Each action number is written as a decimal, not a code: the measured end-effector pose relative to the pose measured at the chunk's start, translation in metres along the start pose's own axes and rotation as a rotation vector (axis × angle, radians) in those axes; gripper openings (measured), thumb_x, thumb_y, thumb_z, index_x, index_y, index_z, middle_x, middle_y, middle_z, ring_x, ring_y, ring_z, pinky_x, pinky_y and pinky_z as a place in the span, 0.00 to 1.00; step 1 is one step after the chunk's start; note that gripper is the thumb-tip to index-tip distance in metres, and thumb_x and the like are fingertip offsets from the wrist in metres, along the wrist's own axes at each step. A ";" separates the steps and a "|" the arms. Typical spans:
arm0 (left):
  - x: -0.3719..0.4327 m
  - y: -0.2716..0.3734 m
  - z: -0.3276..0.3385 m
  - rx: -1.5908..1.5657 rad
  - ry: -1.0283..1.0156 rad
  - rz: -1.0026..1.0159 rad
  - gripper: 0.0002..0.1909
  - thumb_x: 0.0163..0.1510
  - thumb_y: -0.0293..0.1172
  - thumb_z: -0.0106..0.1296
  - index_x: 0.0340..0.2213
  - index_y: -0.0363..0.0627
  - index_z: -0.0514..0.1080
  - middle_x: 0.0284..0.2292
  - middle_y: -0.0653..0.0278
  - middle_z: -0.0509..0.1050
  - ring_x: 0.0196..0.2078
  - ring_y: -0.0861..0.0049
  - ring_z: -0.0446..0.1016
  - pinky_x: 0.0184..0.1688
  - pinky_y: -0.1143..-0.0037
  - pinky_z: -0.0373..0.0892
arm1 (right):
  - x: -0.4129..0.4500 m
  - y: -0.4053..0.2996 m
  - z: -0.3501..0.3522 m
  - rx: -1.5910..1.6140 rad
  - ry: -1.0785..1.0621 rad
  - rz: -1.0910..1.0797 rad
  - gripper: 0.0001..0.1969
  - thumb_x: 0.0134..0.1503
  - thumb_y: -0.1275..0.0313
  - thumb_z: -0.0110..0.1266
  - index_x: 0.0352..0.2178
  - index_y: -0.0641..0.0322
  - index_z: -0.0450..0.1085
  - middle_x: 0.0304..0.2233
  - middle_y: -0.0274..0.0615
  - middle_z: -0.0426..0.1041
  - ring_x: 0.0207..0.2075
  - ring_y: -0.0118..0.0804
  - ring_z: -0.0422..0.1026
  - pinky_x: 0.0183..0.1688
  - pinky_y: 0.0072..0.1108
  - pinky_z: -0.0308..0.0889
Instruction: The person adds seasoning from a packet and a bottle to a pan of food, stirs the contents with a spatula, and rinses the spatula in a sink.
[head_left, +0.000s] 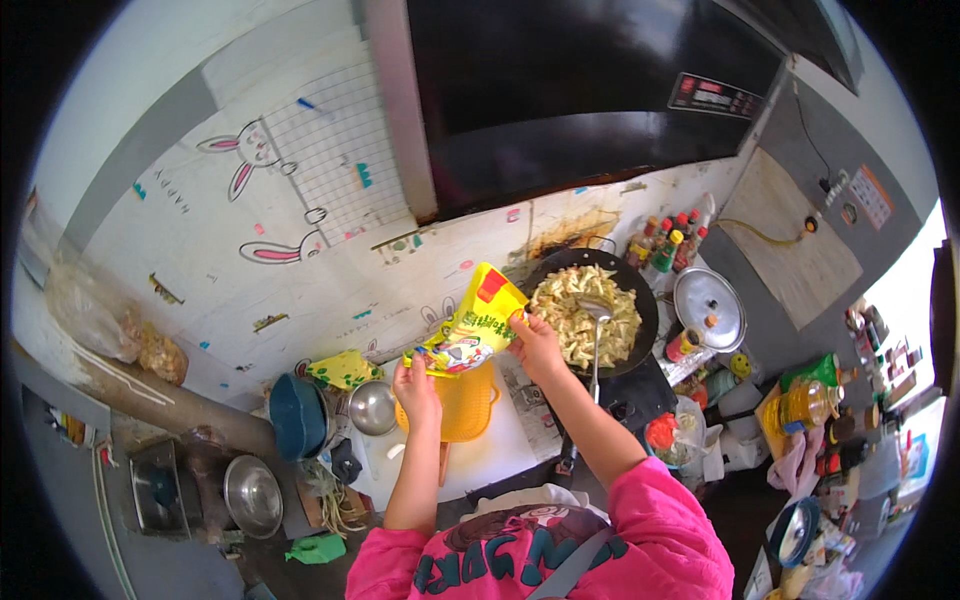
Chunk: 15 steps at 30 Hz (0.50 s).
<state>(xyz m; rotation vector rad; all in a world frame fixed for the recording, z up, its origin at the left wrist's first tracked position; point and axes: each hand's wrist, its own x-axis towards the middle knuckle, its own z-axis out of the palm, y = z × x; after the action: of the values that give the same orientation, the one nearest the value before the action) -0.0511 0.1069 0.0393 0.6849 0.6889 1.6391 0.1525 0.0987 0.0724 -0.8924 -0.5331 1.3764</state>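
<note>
Between both my hands is a yellow seasoning packet (480, 322) that bears writing. My left hand (418, 390) pinches its lower left corner, and my right hand (537, 346) grips its right edge. Underneath the packet, an orange plastic basket (457, 416) rests on a white cutting board (502, 457). Just right of my right hand, a black wok (646, 322) on the stove holds chopped, pale cauliflower-like pieces (577, 300). A metal spatula (598, 322) lies in the wok, its handle pointing toward me. Whether the packet is torn cannot be made out.
Behind the wok's right side stand several sauce bottles (666, 251). A lidded metal pot (709, 309) and a red-labelled jar (682, 345) are to the right. Left of the basket are a steel bowl (373, 407) and a blue basin (296, 416). A dark range hood (585, 97) hangs above.
</note>
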 end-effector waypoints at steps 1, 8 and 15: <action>-0.001 -0.001 0.018 0.074 0.058 0.058 0.07 0.57 0.29 0.48 0.36 0.38 0.67 0.37 0.62 0.72 0.37 0.79 0.72 0.40 0.76 0.70 | -0.005 0.002 -0.009 0.009 0.019 -0.015 0.12 0.60 0.70 0.46 0.42 0.67 0.66 0.38 0.40 0.73 0.36 0.29 0.73 0.39 0.25 0.70; 0.001 -0.023 0.100 0.313 0.030 0.136 0.09 0.56 0.29 0.51 0.26 0.35 0.71 0.25 0.68 0.74 0.26 0.88 0.69 0.30 0.84 0.65 | -0.039 0.020 -0.020 0.340 -0.073 0.172 0.22 0.56 0.70 0.51 0.52 0.52 0.56 0.50 0.31 0.65 0.53 0.33 0.61 0.56 0.40 0.53; -0.004 -0.045 0.177 0.539 -0.198 0.124 0.09 0.54 0.27 0.53 0.25 0.33 0.71 0.23 0.68 0.74 0.24 0.91 0.67 0.24 0.84 0.61 | -0.008 0.006 -0.052 0.486 -0.012 0.179 0.10 0.59 0.68 0.46 0.43 0.49 0.62 0.43 0.27 0.69 0.45 0.28 0.65 0.46 0.32 0.57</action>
<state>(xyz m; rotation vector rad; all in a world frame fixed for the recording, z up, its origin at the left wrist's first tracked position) 0.1111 0.1232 0.1215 1.2801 0.9679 1.4748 0.1881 0.0792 0.0389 -0.5424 -0.1131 1.5831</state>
